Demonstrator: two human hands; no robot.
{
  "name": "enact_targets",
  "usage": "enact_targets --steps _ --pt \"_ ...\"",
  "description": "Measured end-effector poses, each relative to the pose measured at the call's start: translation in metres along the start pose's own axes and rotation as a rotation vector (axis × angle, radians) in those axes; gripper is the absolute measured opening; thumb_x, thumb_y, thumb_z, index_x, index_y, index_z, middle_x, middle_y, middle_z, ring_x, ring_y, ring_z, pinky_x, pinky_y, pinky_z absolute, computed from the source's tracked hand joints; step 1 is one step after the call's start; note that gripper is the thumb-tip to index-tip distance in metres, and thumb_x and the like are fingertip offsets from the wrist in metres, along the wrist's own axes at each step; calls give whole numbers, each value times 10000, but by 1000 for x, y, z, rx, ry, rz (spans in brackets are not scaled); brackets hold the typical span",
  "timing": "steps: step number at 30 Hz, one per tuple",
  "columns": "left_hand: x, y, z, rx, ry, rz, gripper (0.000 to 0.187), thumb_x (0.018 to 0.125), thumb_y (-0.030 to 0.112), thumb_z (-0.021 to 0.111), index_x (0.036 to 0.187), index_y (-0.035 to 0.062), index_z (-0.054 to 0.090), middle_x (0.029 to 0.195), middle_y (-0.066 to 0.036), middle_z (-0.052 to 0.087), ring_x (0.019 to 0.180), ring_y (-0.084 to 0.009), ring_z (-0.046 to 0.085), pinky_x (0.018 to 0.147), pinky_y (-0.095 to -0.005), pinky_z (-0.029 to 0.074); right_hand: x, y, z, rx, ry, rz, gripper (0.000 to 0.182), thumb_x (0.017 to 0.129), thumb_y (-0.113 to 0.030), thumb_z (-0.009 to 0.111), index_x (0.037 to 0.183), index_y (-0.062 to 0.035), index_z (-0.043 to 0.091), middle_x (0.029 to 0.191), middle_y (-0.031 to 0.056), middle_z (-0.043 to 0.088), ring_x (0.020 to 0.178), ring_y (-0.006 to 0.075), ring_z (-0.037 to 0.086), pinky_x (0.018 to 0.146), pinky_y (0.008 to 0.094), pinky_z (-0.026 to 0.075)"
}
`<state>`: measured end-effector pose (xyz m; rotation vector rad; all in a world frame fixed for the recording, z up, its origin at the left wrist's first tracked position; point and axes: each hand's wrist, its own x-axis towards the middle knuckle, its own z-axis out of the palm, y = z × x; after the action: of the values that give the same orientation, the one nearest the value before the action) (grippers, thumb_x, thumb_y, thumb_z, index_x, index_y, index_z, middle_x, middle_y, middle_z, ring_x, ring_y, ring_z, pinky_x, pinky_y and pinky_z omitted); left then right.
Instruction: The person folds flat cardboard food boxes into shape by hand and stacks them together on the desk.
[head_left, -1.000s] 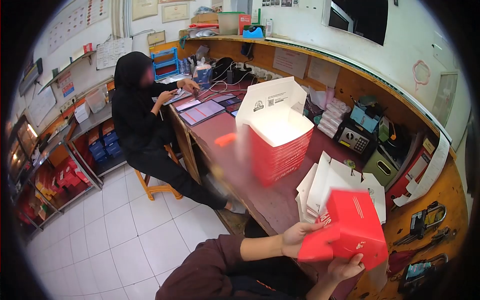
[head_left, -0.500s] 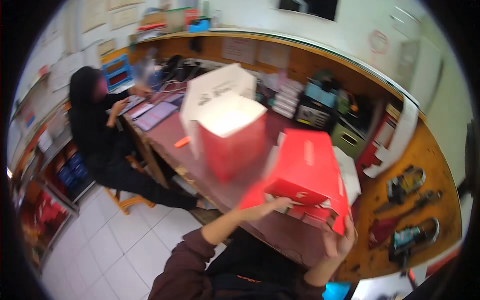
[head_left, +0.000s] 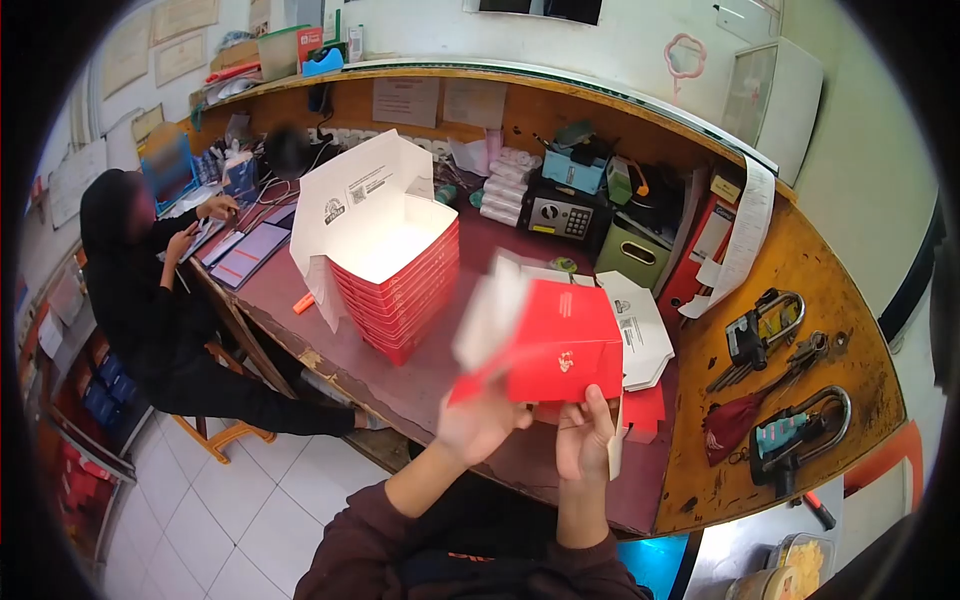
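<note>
A partly folded red paper food box [head_left: 565, 340], white inside, is tilted over the table in front of me. Its left panel is smeared by motion. My left hand [head_left: 480, 422] grips the box's near left corner, its fingers partly hidden behind the red card. At the near edge, my right hand [head_left: 583, 435] has its fingers curled, with the thumb side against the card. Beyond and left stands a tall stack of nested red boxes [head_left: 400, 290], the top one with its white printed lid raised. Flat white-and-red box blanks [head_left: 640, 330] lie to the right, partly under the held box.
Two large padlocks [head_left: 765, 325] and keys lie on the wooden counter at right. A small safe [head_left: 560, 215], white rolls [head_left: 508, 185] and a green holder [head_left: 630, 250] line the back. A person in dark clothes [head_left: 150, 290] sits at left, near a tablet [head_left: 250, 253].
My right hand has shifted from the box's right corner to the middle of its near edge. The box's left panel has swung up, showing white. The view has turned slightly right.
</note>
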<state>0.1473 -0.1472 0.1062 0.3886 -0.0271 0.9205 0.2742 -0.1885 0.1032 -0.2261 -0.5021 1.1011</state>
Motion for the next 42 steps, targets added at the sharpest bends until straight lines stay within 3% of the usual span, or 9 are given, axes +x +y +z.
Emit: enact_targets --steps 8,14,17,19,22,25,30,36,42 --pt "-1 -15 -34 1041 236 400 65 816 117 597 831 55 607 668 -4 562 501 -58 442 501 -188 356 -6 15 -3 -516 102 -502 471 800 40 508 1241 -50 371 1138 95 513 1049 174 490 893 349 425" --pt "-3 -9 -20 618 351 228 229 798 195 641 651 21 615 594 -15 583 466 -43 463 415 -200 341 -10 34 -18 -315 62 -207 523 812 -1 532 1274 -117 316 1129 97 508 962 216 539 773 349 471" --pt "-17 27 -7 1631 -17 -340 216 753 220 671 791 15 615 757 -40 624 470 -59 484 417 -208 364 3 21 -2 -475 113 -248 457 794 -94 601 1188 -50 373 1065 76 490 929 165 506 750 270 458" --pt "-30 36 17 1930 87 108 305 725 287 680 855 19 612 770 -79 624 545 -127 548 485 -252 420 9 9 2 -784 47 -188 425 787 -176 627 1150 -60 440 1022 91 513 893 185 523 737 315 453" --pt "-19 41 24 2047 188 643 493 688 354 692 1034 33 550 829 -139 612 684 -237 613 606 -321 482 26 7 -19 -2069 -533 -1393 504 830 -345 557 1206 -31 437 1179 138 465 1089 275 457 904 391 372" --pt "15 54 -47 1789 49 670 611 720 262 669 1216 31 395 997 -148 581 857 -260 603 740 -341 483 24 9 -7 -1165 -636 18 574 807 -286 583 1266 -27 356 1241 165 425 1175 296 390 985 371 296" --pt "8 77 -39 830 157 320 568 828 145 572 1272 5 247 1124 -126 482 857 -217 599 662 -350 532 49 27 89 -2101 -1024 -509 258 716 -204 630 904 -33 586 828 99 570 807 255 556 735 367 388" --pt "-11 167 -37 2166 347 957 350 741 150 642 1034 12 511 878 -116 555 701 -268 595 575 -314 469 120 73 146 -1998 -1399 -453 249 773 -264 584 735 -18 596 711 143 587 676 312 582 658 391 434" --pt "6 207 -86 2445 341 1077 112 701 104 633 804 68 609 786 -49 569 638 -232 578 549 -324 464 160 130 170 -1853 -1445 -171 325 770 -287 594 732 36 604 725 234 595 727 358 588 699 398 460"
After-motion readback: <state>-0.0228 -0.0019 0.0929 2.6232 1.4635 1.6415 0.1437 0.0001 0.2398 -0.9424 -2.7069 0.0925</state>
